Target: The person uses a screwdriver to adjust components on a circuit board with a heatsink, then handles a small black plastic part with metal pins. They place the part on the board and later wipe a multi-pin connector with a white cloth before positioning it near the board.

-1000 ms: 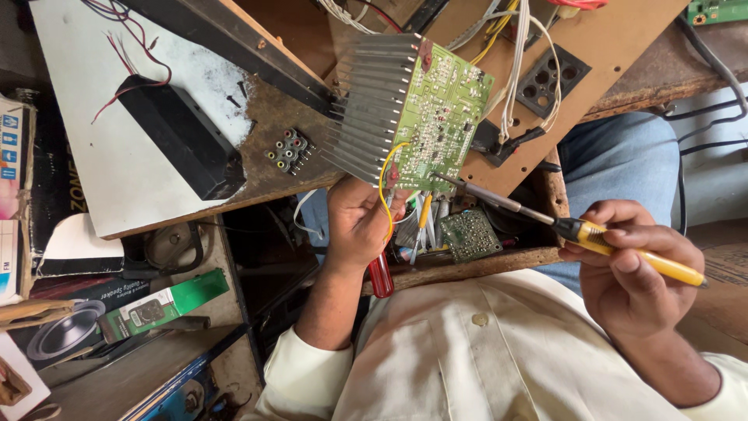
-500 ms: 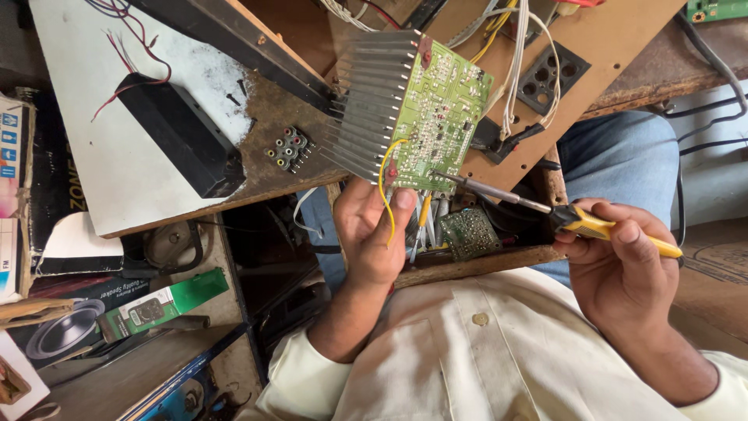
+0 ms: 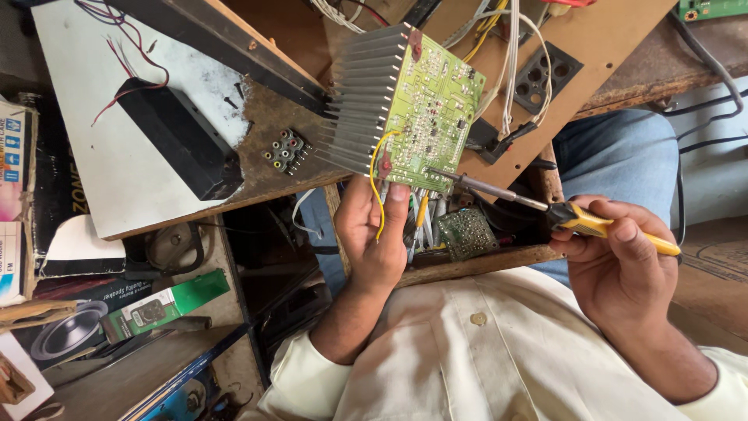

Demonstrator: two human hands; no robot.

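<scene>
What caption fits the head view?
Left hand steadies a green circuit board while right hand brings a soldering iron to it.

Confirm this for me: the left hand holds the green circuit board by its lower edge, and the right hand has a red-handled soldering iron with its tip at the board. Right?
Not quite: the soldering iron has a yellow handle, not red, as the head view shows. The rest stands: the left hand holds the green circuit board by its lower edge, and the right hand points the iron's tip at it.

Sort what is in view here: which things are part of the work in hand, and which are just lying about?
In use:
left hand holding green circuit board with finned metal heat sink
right hand holding yellow-handled soldering iron, tip at the board

Lying about:
black rectangular box
small green circuit board
green and white carton
</scene>
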